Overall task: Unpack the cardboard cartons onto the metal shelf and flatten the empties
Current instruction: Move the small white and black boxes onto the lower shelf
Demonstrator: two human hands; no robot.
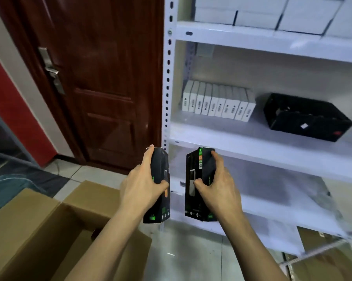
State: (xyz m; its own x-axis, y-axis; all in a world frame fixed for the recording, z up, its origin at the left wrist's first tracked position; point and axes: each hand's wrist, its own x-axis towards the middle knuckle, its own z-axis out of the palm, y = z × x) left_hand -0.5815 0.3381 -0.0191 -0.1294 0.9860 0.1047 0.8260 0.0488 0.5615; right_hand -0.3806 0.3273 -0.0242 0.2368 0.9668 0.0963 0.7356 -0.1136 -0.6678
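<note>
My left hand (141,185) grips a tall black product box (160,207) with green print, held upright. My right hand (217,183) grips a second black box (195,179) of the same kind, a phone-like picture on its face. Both boxes hang in front of the white metal shelf (252,147), level with its lower tiers and close to its left upright post. An open brown cardboard carton (39,226) stands on the floor at lower left, below my left forearm; its inside is mostly hidden.
A row of white boxes (217,102) and a black box (307,116) sit on the middle tier; more white boxes (262,13) fill the top tier. A dark red door (102,78) stands left of the shelf. Brown cartons (321,258) lie under the shelf at right.
</note>
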